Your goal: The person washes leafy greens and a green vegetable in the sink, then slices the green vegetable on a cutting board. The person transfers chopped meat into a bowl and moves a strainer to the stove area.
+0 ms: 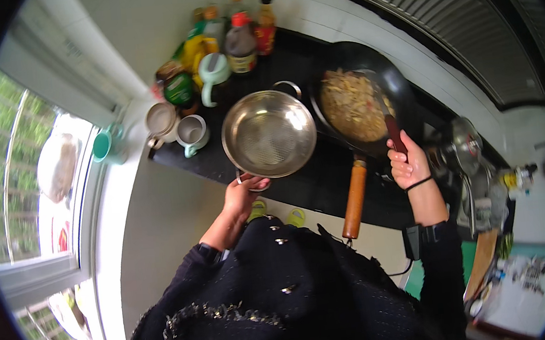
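Observation:
My left hand [246,190] holds the near loop handle of a shiny two-handled steel pan [269,136]. Its textured bottom shows, with nothing lying in it. In my right hand [410,160] is the dark red handle of a spatula [395,134], whose metal end reaches into the food. That food [352,105], pale sliced pieces in some brownish liquid, fills the bottom of a black wok [396,79] to the right of the steel pan. The wok's wooden handle [355,201] points towards me.
Sauce bottles [241,45] and light green lidded pots [214,72] crowd the counter's back left corner. Two cups [191,130] stand near its left edge. A range hood [455,24] hangs at the upper right. Right of the wok is a glass lid [466,144]. A window [32,178] lies left.

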Available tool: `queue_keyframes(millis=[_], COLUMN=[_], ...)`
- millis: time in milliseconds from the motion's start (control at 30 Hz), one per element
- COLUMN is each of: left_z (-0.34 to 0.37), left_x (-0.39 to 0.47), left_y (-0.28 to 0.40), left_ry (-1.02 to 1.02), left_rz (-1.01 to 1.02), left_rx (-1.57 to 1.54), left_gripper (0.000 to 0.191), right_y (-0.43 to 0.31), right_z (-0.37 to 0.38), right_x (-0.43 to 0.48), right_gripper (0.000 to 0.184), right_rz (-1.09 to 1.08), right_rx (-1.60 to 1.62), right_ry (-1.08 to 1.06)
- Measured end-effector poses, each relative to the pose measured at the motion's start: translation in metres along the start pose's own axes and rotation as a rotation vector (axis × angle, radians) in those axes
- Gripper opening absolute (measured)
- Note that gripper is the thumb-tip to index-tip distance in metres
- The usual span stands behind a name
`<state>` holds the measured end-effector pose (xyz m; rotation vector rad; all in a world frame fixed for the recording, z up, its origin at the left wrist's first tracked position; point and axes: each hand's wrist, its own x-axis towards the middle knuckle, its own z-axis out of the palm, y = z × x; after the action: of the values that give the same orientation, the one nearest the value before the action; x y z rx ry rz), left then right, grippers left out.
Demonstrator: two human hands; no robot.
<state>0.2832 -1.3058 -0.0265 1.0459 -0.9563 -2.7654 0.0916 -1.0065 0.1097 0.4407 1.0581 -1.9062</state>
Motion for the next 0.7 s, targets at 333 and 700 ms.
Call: queue_keyframes(millis=[333, 700], left_z=[-0.015, -0.016], left_x=[0.01, 0.008], left_y=[0.004, 0.009], left_ry=[-0.048, -0.018], left_rz=[-0.017, -0.005], left_rx=[0.03, 0.015], left_gripper=[0.023, 0.03], right_y=[-0.12, -0.157], right_z=[0.081, 0.153], right_x=[-0.123, -0.095], right_gripper=[0.013, 0.017], right_rz=[-0.426, 0.073], right_rx=[-1.694, -2.237], right_ry=[0.349, 0.469])
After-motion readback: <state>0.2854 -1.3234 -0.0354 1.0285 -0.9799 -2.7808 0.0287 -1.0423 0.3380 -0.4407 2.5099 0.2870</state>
